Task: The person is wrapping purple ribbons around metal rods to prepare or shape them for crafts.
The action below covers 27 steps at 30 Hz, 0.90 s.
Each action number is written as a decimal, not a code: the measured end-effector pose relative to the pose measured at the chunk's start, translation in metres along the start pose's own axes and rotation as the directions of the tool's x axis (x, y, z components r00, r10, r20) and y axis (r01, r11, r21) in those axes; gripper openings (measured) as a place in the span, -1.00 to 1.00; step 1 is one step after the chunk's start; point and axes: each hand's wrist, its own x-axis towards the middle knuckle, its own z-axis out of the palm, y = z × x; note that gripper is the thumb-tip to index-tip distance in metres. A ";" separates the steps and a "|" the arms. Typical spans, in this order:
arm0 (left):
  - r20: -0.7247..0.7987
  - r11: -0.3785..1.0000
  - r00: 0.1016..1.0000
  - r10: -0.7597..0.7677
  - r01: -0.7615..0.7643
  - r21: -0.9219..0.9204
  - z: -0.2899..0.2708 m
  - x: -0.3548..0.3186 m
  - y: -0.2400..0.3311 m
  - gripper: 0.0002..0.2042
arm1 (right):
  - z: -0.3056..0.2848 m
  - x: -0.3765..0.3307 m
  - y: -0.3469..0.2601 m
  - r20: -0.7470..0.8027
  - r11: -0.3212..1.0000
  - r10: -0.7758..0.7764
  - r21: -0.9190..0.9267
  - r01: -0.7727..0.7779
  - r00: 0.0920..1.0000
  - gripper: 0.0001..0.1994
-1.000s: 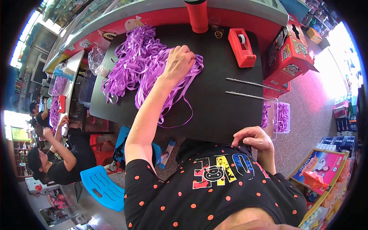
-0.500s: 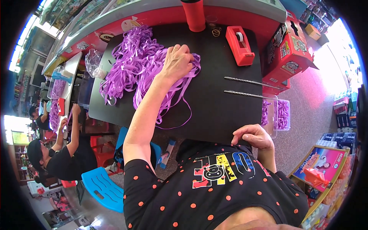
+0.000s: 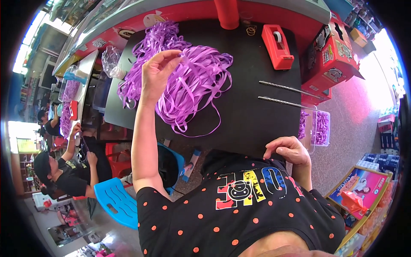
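A large heap of shiny purple ribbon (image 3: pixel 195 85) lies in loose loops across the far left of the black table (image 3: pixel 248 120). Raised over the heap, my left hand (image 3: pixel 156 75) pinches a bit of the ribbon between thumb and fingertips. One thin strand loops out from the heap toward the near edge. My right hand (image 3: pixel 291 150) rests by the near right table edge, its fingers loosely bent and apart, holding nothing I can see. Two twisted metal rods (image 3: pixel 282 103) lie at the right, sticking out past the table's edge.
A red tape dispenser (image 3: pixel 277 47), rubber bands (image 3: pixel 251 30) and a red cup (image 3: pixel 227 15) stand along the far side. Right of the table are a red carton (image 3: pixel 332 60) and a clear bin (image 3: pixel 329 128) with purple pieces. A co-worker (image 3: pixel 64 171) sits at left, near a blue chair (image 3: pixel 115 201).
My left hand has lifted off the heap and moved left, now pinching ribbon. The right hand stays nearly in place. The view has shifted slightly. At left, the co-worker's hands have moved.
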 end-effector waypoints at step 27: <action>-0.389 0.739 0.812 0.436 -0.569 -0.360 -0.094 -0.061 0.095 -0.78 | 0.058 0.109 -0.127 0.357 0.456 -0.140 -0.805 0.381 0.923 -0.79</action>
